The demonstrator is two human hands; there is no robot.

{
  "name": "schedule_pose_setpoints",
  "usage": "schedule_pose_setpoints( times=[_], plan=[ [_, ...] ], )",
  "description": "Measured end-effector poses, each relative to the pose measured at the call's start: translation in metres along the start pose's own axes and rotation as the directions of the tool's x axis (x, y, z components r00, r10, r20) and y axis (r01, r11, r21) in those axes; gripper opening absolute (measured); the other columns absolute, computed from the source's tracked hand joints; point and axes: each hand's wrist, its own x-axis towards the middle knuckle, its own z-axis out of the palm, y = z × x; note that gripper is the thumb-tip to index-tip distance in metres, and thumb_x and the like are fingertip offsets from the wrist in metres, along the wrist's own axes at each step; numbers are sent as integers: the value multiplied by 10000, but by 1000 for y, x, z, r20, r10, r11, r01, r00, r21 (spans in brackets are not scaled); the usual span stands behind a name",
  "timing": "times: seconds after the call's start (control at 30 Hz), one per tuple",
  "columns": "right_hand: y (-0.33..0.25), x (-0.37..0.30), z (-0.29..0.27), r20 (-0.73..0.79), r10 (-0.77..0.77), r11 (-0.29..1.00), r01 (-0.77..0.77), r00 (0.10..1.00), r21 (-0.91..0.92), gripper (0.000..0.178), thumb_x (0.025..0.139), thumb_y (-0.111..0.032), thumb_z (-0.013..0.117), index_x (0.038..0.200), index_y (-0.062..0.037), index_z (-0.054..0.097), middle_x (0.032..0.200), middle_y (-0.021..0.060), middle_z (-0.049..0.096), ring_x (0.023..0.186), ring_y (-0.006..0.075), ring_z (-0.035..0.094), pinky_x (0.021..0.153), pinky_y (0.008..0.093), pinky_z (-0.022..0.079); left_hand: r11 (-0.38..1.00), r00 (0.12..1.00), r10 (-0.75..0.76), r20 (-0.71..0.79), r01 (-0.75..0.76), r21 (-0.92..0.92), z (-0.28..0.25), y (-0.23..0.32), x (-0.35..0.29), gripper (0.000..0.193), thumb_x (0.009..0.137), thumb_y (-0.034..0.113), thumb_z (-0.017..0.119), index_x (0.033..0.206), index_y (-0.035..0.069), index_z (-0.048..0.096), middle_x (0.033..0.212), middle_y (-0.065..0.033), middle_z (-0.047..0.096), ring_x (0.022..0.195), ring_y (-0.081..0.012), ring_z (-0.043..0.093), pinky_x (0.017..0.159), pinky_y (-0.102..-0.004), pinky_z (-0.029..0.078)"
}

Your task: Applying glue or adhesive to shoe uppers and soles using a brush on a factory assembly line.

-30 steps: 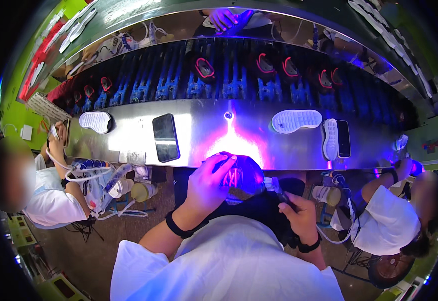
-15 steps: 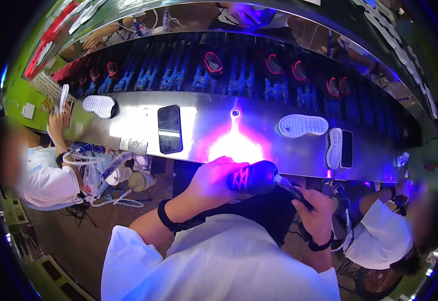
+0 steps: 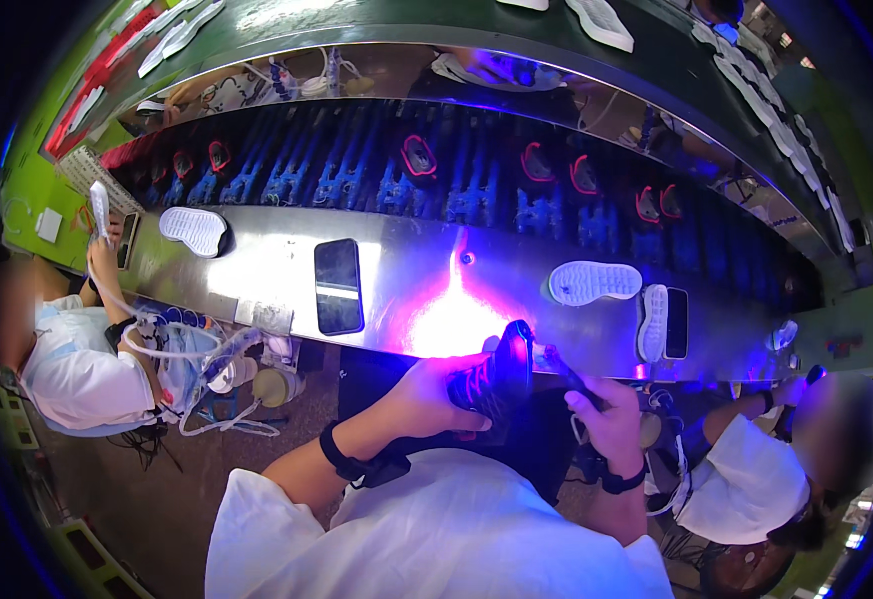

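Shoe (image 3: 486, 384) is sitting in our left hand (image 3: 426, 394), fingers wrapped around it, just below the bench (image 3: 257, 270); our right hand (image 3: 606, 419) is gripping a tool (image 3: 561, 364) at its heel, likely mid-coating, needing a steady stroke

Dark shoe (image 3: 491, 384), tilted, held aloft

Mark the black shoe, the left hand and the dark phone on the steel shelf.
black shoe (image 3: 496, 374), head view, on its side panel.
left hand (image 3: 426, 397), head view, on the back of the hand.
dark phone (image 3: 338, 286), head view, on its screen.
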Motion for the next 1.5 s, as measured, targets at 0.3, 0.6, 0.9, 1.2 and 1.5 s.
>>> schedule_pose_setpoints(
  times=[0.3, 0.6, 0.9, 1.2, 1.5],
  plan=[
    [-30, 21, 4, 45, -157, 985, 160, 987, -63, 306, 881, -88, 808, 1158, 26, 742, 887, 27, 708, 790, 96, 628, 725, 262, 504, 986, 988, 144, 49, -139, -94, 2, -5, -3, 746, 719, 54, 918, 1395, 17, 605, 1226, -62, 718, 1136, -161, 657, 1057, -351, 499],
    [-13, 13, -11, 116, -184, 982, 187, 976, -16, 287, 862, -74, 793, 1130, 18, 749, 983, 88, 761, 905, 172, 701, 852, 314, 532, 954, 977, 174, 123, -136, -267, 10, -13, 4, 551, 830, 59, 847, 1337, 29, 635, 1184, -38, 719, 1084, -141, 669, 978, -322, 539],
    [28, -26, -3, 6, -133, 987, 133, 991, -91, 292, 835, -79, 825, 1112, -5, 768, 996, 110, 768, 934, 199, 712, 869, 317, 535, 909, 999, -23, 39, 37, -415, 22, -12, 14, 399, 896, 223, 819, 1225, 49, 678, 1013, 4, 719, 852, -69, 680, 678, -208, 534],
    [10, -9, -12, -22, -4, 999, 3, 1000, -36, 329, 843, -94, 809, 1162, -30, 762, 1075, 120, 763, 1002, 226, 698, 925, 338, 515, 937, 997, 76, -3, -72, -342, 31, -6, 18, 315, 926, 219, 799, 1143, 14, 699, 960, -19, 732, 845, -91, 690, 728, -240, 550],
    [0, -19, -29, 196, -26, 999, 19, 980, 39, 341, 851, -107, 828, 1163, 12, 757, 923, 50, 758, 808, 110, 655, 744, 280, 522, 949, 957, 225, -181, -258, -184, 8, 9, 13, 410, 917, 161, 773, 1252, -37, 644, 1114, -95, 738, 1020, -163, 699, 921, -336, 556]
  ],
)
